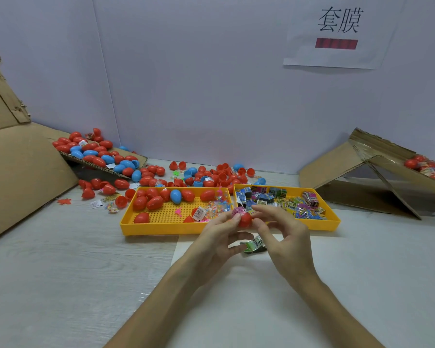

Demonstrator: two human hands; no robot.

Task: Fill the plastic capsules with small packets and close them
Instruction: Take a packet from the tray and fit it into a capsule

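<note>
Red capsule (245,220), mouth up-left, packet (238,211) protruding, pinched between left hand (219,237), right hand (286,237)

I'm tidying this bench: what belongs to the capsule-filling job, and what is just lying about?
Job: red plastic capsule half, pink packet, left hand, right hand, yellow perforated capsule tray, yellow packet tray.
Lying about: brown cardboard flaps, white paper wall sign.

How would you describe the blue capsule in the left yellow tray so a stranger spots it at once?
On the table, find the left yellow tray, the one with the perforated floor. Among the closed capsules along its far side lies the blue capsule. It is the only blue one in that tray; its neighbours are all red capsules.
</note>
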